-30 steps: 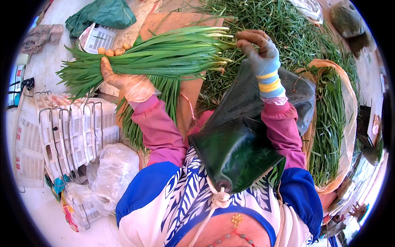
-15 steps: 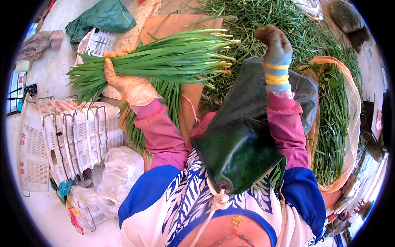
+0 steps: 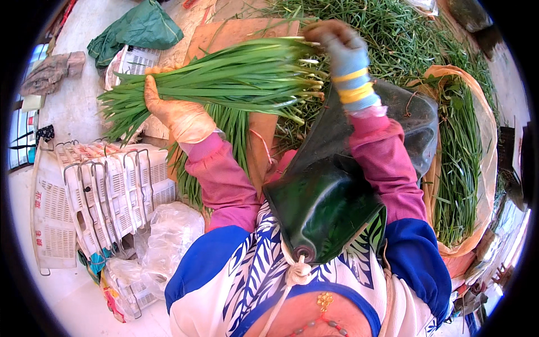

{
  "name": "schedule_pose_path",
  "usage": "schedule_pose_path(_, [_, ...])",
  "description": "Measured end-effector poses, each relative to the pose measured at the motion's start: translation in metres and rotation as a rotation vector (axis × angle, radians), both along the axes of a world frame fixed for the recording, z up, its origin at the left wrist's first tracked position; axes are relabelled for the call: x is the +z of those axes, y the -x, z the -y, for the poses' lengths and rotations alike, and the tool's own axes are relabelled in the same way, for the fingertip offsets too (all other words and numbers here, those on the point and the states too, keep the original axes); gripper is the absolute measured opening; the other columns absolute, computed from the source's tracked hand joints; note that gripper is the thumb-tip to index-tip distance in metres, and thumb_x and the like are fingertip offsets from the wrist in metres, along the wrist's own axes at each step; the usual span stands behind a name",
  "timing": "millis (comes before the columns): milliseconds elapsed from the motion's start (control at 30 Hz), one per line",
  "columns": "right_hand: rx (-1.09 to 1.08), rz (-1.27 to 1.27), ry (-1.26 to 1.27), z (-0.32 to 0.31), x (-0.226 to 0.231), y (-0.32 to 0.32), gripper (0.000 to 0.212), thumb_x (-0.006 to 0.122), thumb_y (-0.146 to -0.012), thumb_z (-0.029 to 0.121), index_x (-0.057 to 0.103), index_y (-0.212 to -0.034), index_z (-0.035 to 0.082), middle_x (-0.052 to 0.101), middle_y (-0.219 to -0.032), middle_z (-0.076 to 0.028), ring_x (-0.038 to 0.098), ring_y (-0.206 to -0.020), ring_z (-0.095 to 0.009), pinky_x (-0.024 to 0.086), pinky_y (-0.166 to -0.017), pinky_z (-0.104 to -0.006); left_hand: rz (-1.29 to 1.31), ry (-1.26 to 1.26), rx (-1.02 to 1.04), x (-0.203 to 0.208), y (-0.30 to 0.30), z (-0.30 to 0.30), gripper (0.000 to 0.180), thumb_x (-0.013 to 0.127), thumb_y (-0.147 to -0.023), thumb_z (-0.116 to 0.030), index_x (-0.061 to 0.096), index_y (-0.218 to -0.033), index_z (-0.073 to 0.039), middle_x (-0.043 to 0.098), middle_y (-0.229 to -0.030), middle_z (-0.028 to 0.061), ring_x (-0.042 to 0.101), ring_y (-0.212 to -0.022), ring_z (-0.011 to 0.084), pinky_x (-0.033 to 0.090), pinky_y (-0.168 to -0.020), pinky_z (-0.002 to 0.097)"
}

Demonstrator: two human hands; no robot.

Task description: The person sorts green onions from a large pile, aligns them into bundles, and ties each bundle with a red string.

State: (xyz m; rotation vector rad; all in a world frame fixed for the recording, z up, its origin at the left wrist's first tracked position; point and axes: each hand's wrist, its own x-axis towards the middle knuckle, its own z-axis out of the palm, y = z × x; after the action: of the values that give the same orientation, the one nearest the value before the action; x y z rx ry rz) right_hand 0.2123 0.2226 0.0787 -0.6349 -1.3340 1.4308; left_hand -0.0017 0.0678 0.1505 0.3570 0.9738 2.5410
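My left hand, in a thin, stained covering, is closed round the leafy end of a thick bunch of garlic chives. The bunch lies nearly level, its pale stalk ends toward the right. My right hand, in a blue-grey glove with yellow bands, is beside those stalk ends at their upper right. Its fingers are curled and smeared by motion, so whether they hold or touch a stalk is unclear. Below the held bunch, more chives lie over a brown board. A dark green apron covers my lap.
Loose green leaves are heaped at the far right. An open plastic bag of greens stands on the right. White plastic baskets with wire handles and a clear plastic bag are at the left. A green cloth lies far left.
My right hand has moved left, from over the leaf heap to the stalk ends of the bunch. My left hand keeps its hold and has shifted only slightly.
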Motion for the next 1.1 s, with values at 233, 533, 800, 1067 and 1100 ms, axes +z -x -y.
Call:
schedule_pose_path(233, [0.152,-0.754,0.305,-0.03,-0.013,-0.057,0.019,0.051,-0.087,0.019,0.059,-0.085,0.002,0.058,-0.072,-0.006,0.055,-0.06,-0.018,0.049,-0.058,-0.0301,0.069,-0.02,0.005,-0.001,0.021,0.015,0.016,0.049,-0.082,-0.022,0.056,-0.083,-0.008,0.055,-0.076,0.005,0.052,-0.073,0.0214,0.046,-0.071,0.0383])
schedule_pose_path(533, [-0.18,0.25,-0.816,0.023,0.02,-0.033,0.022,0.071,-0.064,0.007,0.064,-0.085,0.011,0.06,-0.08,-0.006,0.058,-0.076,-0.022,0.047,-0.066,-0.0289,0.034,-0.036,-0.06,-0.005,0.026,0.01,0.019,0.047,-0.083,-0.023,0.057,-0.083,-0.007,0.058,-0.076,0.0047,0.055,-0.071,0.0212,0.047,-0.069,0.0375])
schedule_pose_path(800, [-0.073,0.591,-1.125,0.049,0.024,-0.021,0.057,0.073,-0.057,0.034,0.055,-0.108,0.016,0.051,-0.108,-0.005,0.049,-0.103,-0.025,0.035,-0.089,-0.0441,0.03,-0.052,-0.114,-0.019,0.039,0.007,0.021,0.045,-0.084,-0.024,0.058,-0.083,-0.007,0.059,-0.079,0.0044,0.055,-0.076,0.0208,0.046,-0.071,0.0392])
schedule_pose_path(1067, [-0.048,0.541,-1.001,0.038,0.015,-0.018,0.032,0.068,-0.065,0.027,0.06,-0.094,0.016,0.055,-0.097,-0.001,0.052,-0.092,-0.026,0.041,-0.079,-0.0383,0.078,-0.006,-0.093,-0.014,0.021,-0.001,0.019,0.047,-0.083,-0.024,0.058,-0.083,-0.008,0.059,-0.078,0.0035,0.056,-0.074,0.0197,0.049,-0.069,0.0397])
schedule_pose_path(1100, [-0.047,0.54,-1.001,0.04,0.016,-0.016,0.032,0.068,-0.065,0.027,0.06,-0.094,0.016,0.055,-0.097,-0.001,0.052,-0.092,-0.026,0.041,-0.079,-0.0383,0.097,0.006,-0.057,-0.013,0.019,-0.003,0.019,0.047,-0.083,-0.024,0.057,-0.082,-0.008,0.059,-0.078,0.0035,0.056,-0.074,0.0195,0.048,-0.069,0.039])
